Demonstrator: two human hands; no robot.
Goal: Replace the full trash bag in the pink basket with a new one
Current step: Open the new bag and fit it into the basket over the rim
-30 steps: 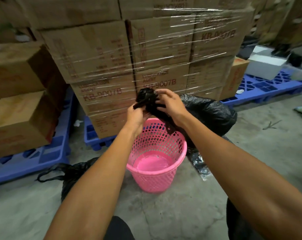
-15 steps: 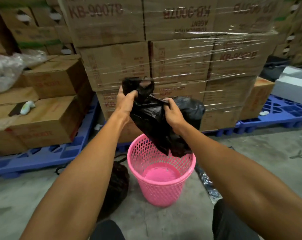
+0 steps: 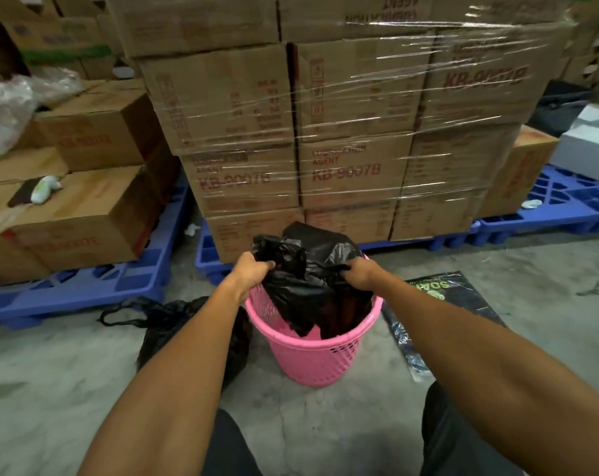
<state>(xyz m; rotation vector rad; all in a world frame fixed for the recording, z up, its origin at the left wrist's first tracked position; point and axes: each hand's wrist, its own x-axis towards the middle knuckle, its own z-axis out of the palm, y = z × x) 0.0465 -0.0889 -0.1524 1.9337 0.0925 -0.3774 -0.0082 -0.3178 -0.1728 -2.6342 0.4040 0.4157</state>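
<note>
The pink mesh basket (image 3: 317, 359) stands on the concrete floor in front of me. A new black trash bag (image 3: 310, 276) hangs partly inside it, its lower end down in the basket and its top bunched above the rim. My left hand (image 3: 253, 271) grips the bag's left edge over the basket's left rim. My right hand (image 3: 359, 274) grips the bag's right edge near the right rim. The full black trash bag (image 3: 188, 324) lies on the floor just left of the basket, partly hidden behind my left forearm.
Stacked cardboard boxes wrapped in film (image 3: 342, 132) on blue pallets (image 3: 85, 286) stand close behind the basket. More boxes (image 3: 85, 207) sit at the left. A black printed plastic packet (image 3: 439, 304) lies on the floor right of the basket. My knees are at the bottom edge.
Both hands have come down from chest height to the basket rim and spread apart. The new bag, held above the basket before, now hangs into it.
</note>
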